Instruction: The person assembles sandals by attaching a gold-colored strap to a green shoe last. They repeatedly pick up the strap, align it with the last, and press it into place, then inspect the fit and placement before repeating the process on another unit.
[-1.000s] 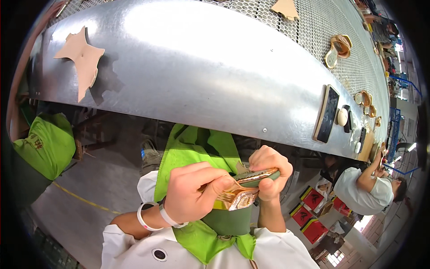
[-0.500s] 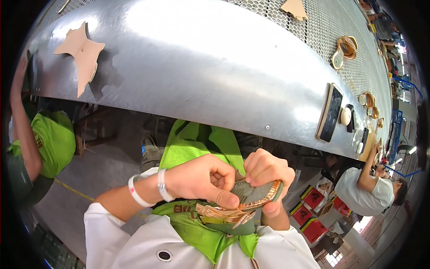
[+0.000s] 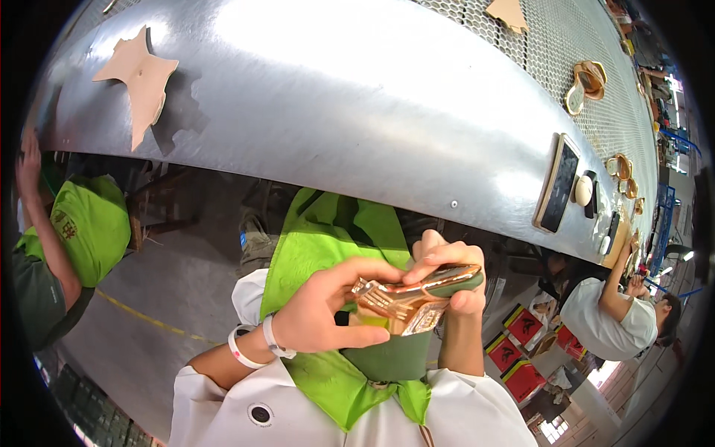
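Above my lap I hold a copper-gold strappy sandal upper [image 3: 402, 304] stretched on a dark green shoe last [image 3: 391, 361]. My right hand [image 3: 456, 270] is closed round one end of it, fingers over the top and thumb underneath. My left hand [image 3: 316, 302] grips the strap side, its fingers along the upper edge and its thumb lying below. The grey sole face is turned away from view now. Both hands touch over the top of the sandal. A green apron [image 3: 305, 231] covers my lap behind them.
A metal table [image 3: 313, 112] lies ahead, with a beige cut piece [image 3: 141, 78] at left. A phone [image 3: 558, 182] and a round cream object [image 3: 582, 191] lie at right. Gold sandals [image 3: 588, 80] sit on the mesh conveyor [image 3: 551, 45]. Co-workers [image 3: 614, 316] sit either side; red boxes [image 3: 523, 380] stand right.
The sandal has been tilted, so its grey sole has turned out of sight and the gold straps face me. My left thumb has come off the sole and now lies below the straps.
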`<state>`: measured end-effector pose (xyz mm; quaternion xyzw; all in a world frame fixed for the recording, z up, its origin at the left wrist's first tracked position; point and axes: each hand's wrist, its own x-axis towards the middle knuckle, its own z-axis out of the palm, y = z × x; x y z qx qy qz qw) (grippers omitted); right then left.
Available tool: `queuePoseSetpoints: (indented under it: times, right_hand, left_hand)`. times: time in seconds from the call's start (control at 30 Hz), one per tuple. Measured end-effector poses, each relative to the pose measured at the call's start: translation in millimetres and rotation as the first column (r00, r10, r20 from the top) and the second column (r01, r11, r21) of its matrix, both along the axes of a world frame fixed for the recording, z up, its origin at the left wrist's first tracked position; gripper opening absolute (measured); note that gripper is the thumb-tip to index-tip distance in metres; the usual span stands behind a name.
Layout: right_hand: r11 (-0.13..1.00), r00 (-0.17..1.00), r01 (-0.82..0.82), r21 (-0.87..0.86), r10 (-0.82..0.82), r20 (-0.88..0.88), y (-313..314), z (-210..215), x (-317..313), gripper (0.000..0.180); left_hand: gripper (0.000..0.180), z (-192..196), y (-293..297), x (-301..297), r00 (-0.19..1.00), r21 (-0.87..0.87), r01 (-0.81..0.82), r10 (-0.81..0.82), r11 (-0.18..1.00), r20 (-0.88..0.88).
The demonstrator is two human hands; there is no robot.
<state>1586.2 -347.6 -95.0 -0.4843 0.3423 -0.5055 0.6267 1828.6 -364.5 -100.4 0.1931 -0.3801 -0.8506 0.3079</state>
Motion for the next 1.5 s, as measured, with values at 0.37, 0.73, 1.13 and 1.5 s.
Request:
queuePoseSetpoints:
  times: [0.37,0.73,1.13,1.5]
  right_hand:
    - [0.955,0.92,0.243,0.168,-0.282,0.271,33,-17,-6,0.05]
    - [0.959,0.926,0.27,0.082,-0.282,0.25,34,-26,-10,0.044]
    - [0.944,0.849,0.327,-0.042,-0.274,0.452,28,-42,4,0.035]
    - [0.94,0.939,0.34,-0.032,-0.337,0.07,8,1,10,0.036]
  left_hand:
    - [0.026,2,25,5,0.963,0.075,0.061,-0.079,0.995,0.258]
    - [0.019,5,23,-6,0.926,0.027,0.098,-0.101,0.995,0.365]
    - [0.038,-56,29,-36,0.885,0.448,0.461,-0.437,0.766,-0.162]
    - [0.031,-4,24,-4,0.948,0.257,0.038,-0.116,0.966,0.296]
